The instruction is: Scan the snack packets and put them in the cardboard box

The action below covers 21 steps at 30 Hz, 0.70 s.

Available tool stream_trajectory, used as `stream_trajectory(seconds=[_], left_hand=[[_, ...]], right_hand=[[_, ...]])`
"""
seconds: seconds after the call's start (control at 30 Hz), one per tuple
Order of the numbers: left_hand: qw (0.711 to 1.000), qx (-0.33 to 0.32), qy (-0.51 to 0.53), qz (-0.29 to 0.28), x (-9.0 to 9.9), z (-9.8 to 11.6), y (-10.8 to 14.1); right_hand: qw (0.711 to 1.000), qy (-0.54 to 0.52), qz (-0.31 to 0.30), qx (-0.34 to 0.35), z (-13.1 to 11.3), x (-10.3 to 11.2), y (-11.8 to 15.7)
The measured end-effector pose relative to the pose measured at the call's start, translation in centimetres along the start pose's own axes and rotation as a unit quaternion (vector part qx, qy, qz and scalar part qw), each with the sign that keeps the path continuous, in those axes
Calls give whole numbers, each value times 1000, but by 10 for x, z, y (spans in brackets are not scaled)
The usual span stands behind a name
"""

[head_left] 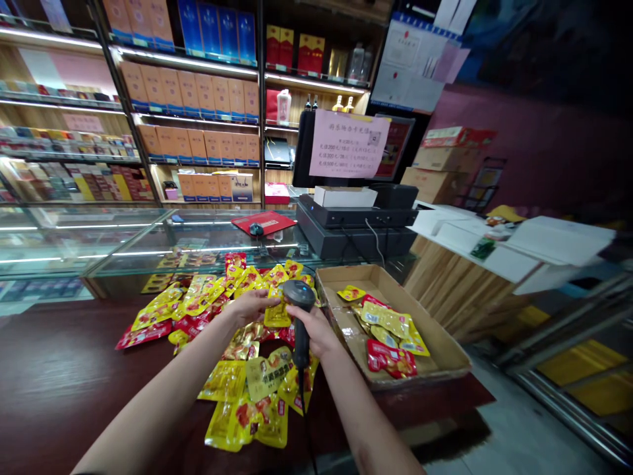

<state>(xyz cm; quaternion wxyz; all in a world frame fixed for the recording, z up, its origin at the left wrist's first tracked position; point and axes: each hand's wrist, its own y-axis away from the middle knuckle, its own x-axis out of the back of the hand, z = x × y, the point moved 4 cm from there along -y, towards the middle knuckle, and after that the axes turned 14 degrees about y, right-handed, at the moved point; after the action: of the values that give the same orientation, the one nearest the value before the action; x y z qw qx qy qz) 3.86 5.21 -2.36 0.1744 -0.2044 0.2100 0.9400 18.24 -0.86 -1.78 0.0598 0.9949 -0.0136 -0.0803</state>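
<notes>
In my right hand [319, 330] is a dark handheld barcode scanner [299, 297], its cord hanging down toward me. My left hand [253, 306] has its fingertips on a yellow snack packet [277, 315] just left of the scanner head. Below and around both hands spreads a pile of yellow and red snack packets [200, 293] on the dark red counter. Several more yellow packets [257, 415] lie closer to me. To the right of my right hand stands a shallow cardboard box [440, 353] with several packets [388, 320] inside.
Behind the pile runs a glass display counter [133, 247] with a red mat [264, 224] and a computer mouse [256, 229]. A monitor with a pink paper sign [349, 145] stands above a cash drawer [346, 234]. Shelves of boxed goods [198, 92] line the back wall.
</notes>
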Motion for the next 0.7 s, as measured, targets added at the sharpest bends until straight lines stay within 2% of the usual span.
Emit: stream_trajectory(seconds=[0.2, 0.37, 0.7], left_hand=[[999, -11, 22, 22, 2, 4, -22], [999, -23, 29, 13, 1, 7, -32], [999, -23, 30, 6, 2, 4, -26]], right_hand=[[997, 49, 31, 47, -21, 0, 11], [999, 11, -44, -9, -35, -13, 22], [996, 84, -35, -16, -30, -16, 24]])
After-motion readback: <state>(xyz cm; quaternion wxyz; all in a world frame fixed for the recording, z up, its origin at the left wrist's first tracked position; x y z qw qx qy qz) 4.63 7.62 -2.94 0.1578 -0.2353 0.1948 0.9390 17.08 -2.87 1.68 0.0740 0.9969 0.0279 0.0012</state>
